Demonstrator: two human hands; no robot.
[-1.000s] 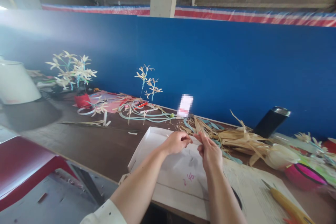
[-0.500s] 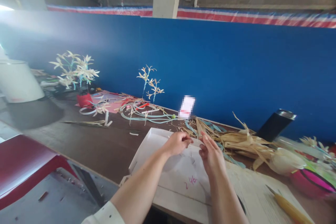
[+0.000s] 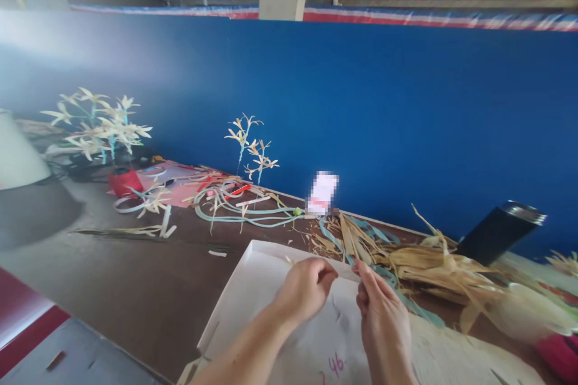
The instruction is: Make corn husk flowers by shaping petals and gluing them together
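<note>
Progress-wise, kind of a mixed picture. Well left of the white box there's a bunch of pale flowers already made up and standing in a red pot, and two more sprigs stand up past the box's far edge, a bit to its left. Looks done to me, at least those ones. Over on the box's right side the husks lie in a loose heap on the counter with some blue strips mixed in — I'd call that stuff unworked so far.

As for the hands, both are over the box, close but apart. Left hand has its fingers curled in, tips pressed together against the thumb. Right hand has thumb and index tips together, other fingers bent under. Whatever might be pinched there is too small to make out — so can't tell how far along that piece is.
</note>
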